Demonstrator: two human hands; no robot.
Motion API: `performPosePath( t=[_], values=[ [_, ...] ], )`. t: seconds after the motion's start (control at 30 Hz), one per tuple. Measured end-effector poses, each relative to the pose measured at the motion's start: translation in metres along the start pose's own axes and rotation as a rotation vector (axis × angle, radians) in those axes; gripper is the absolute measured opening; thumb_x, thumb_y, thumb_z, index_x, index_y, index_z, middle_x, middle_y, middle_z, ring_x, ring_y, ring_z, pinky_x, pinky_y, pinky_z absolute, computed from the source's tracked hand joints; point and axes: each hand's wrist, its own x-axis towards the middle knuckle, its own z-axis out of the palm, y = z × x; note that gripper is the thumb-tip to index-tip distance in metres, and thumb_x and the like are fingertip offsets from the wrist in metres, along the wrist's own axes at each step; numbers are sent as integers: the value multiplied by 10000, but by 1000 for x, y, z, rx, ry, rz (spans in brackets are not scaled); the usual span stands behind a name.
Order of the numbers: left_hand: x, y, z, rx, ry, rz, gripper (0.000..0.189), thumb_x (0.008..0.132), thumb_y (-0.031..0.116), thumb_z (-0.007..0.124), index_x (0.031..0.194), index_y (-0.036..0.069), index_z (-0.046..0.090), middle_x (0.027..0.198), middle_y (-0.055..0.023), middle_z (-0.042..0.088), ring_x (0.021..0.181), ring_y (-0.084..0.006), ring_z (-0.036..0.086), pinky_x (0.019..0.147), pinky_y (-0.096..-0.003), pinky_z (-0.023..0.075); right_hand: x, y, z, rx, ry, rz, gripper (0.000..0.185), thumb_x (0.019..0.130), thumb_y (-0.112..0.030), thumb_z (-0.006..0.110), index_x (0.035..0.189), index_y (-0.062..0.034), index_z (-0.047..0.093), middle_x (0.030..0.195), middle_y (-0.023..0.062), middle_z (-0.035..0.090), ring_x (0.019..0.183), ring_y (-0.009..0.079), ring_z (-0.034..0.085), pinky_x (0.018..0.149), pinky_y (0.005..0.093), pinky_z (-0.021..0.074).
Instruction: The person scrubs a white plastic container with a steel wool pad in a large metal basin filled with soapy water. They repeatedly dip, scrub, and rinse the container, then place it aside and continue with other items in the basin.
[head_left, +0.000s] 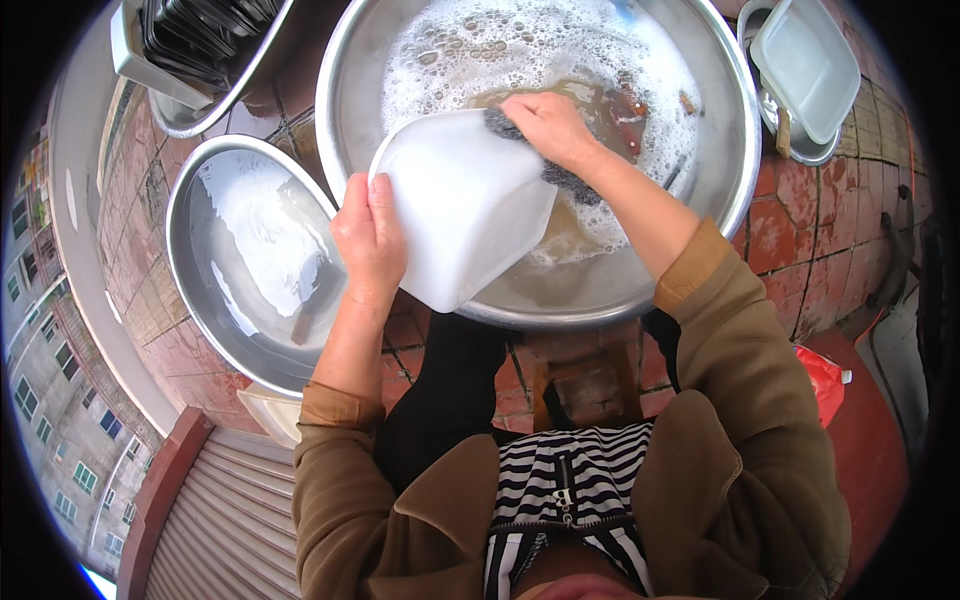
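Observation:
A white plastic container is tilted over the near left part of a large round metal basin. My left hand grips its left rim, thumb on the outer face. My right hand is closed on a dark grey scouring pad and presses it at the container's upper right edge; part of the pad sticks out on both sides of the hand. Foamy, brownish water fills the basin's middle, and reddish-brown things, not clear in kind, lie in it at the right.
Left of the big basin stands a smaller metal basin of water. Black trays in a white container sit in another metal tub at the upper left. At the upper right, a pale plastic tub rests on a metal basin beside a wooden handle. A red pouch lies lower right.

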Motion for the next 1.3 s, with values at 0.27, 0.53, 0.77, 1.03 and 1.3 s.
performPosePath(
  t=[0.27,0.53,0.77,1.03,1.3],
  values=[
    [1,-7,1,-27,-3,-37,318,1074,224,480,845,9,530,634,-146,519,564,-220,435,555,-378,420,-40,-82,25,92,203,-828,293,891,-290,599,841,-26,715,941,136,702,870,308,656,782,413,515],
    [1,-10,3,-53,2,-111,359,1073,239,496,794,13,505,631,-66,474,607,-124,399,549,-327,396,23,14,11,49,-20,-232,381,930,-367,528,904,-33,709,881,132,702,820,293,644,771,406,502],
    [-2,-13,3,-108,34,-94,346,1075,230,494,803,16,507,650,-35,461,633,-104,398,557,-303,387,5,-21,15,205,-58,-473,344,904,-353,561,819,-47,692,752,137,670,711,288,625,711,409,498],
    [4,-31,-4,-196,-52,-149,361,1093,255,469,826,24,546,722,45,440,691,-71,378,611,-253,367,35,52,-11,-52,-192,32,452,977,-381,515,1080,16,704,1054,127,724,968,227,656,892,361,482],
    [12,-62,-14,-371,68,-544,466,1096,330,419,1205,-73,625,1035,-96,697,892,-156,645,827,-284,516,11,116,57,562,359,315,540,984,-427,465,1159,37,682,1207,279,658,1138,398,615,998,430,437]
  ],
)
